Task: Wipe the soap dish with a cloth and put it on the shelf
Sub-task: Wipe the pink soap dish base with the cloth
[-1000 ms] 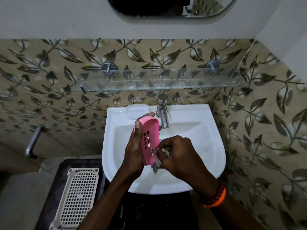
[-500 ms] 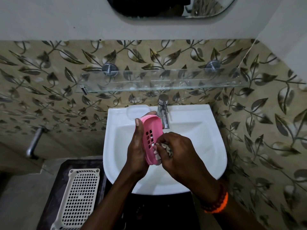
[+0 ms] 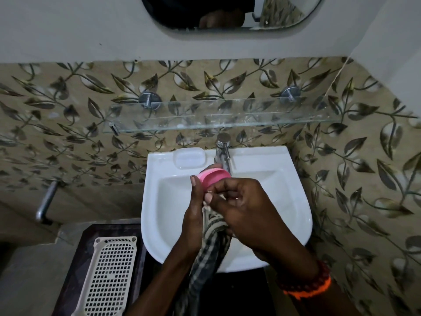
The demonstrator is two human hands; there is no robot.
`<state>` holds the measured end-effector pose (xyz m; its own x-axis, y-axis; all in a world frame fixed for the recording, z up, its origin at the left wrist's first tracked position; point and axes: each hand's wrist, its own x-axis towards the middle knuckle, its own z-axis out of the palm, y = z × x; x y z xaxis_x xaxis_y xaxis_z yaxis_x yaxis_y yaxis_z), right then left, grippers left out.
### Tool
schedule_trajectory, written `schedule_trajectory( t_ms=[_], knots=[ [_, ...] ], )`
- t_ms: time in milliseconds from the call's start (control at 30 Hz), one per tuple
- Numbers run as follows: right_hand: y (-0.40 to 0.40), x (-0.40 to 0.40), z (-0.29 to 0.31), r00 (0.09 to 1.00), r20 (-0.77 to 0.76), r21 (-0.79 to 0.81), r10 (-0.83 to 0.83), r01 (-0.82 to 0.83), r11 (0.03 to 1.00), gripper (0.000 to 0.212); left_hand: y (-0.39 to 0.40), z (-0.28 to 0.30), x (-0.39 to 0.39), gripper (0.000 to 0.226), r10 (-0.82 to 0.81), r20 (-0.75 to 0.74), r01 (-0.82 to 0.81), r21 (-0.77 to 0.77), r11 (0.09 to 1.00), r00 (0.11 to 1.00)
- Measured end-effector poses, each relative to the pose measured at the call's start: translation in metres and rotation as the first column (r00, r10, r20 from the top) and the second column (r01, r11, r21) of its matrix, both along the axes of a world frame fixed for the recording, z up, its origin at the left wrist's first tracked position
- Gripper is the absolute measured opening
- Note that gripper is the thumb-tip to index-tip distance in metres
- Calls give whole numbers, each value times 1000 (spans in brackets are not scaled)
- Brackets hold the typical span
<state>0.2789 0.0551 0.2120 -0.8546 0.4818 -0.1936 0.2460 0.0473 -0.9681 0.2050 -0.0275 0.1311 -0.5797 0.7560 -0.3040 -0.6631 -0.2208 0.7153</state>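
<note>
My left hand (image 3: 193, 215) holds the pink soap dish (image 3: 210, 176) upright over the white sink (image 3: 293, 213); only its top end shows above my fingers. My right hand (image 3: 246, 208) is closed on a dark striped cloth (image 3: 211, 242) and presses it against the dish, covering most of it. The cloth hangs down between my forearms. A glass shelf (image 3: 227, 119) is fixed to the tiled wall above the tap (image 3: 223, 151) and has nothing on it.
A moulded soap recess (image 3: 189, 158) sits at the sink's back left. A cream perforated tray (image 3: 109, 274) lies on a dark surface at lower left. A metal pipe (image 3: 45, 201) sticks out of the left wall. A mirror (image 3: 227, 12) hangs above.
My right hand has slid up the dish with the cloth and now hides its slotted face. More of the cloth hangs into view below my hands.
</note>
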Motion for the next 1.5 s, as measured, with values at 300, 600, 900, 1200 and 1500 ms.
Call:
schedule_trajectory(
  t_ms=[300,600,900,1200,1500],
  knots=[
    [-6,16,-10,987,85,397,134,-156,904,10,-8,13,-19,66,84,-196,-93,-38,995,977],
    [-6,-5,-28,966,-168,116,-194,215,970,15,-7,-6,-3,74,20,-381,-105,-204,973,924],
    [-1,21,-45,995,65,0,71,-71,997,9,-16,-5,-15,102,-169,-318,25,-412,911,933],
    [-5,7,-38,925,-266,-72,-271,261,963,12,3,10,-12,79,-97,-190,48,-246,968,977],
    [-5,24,-50,955,-270,602,121,70,795,15,-3,8,-19,34,-160,-84,133,-258,957,984]
  ],
)
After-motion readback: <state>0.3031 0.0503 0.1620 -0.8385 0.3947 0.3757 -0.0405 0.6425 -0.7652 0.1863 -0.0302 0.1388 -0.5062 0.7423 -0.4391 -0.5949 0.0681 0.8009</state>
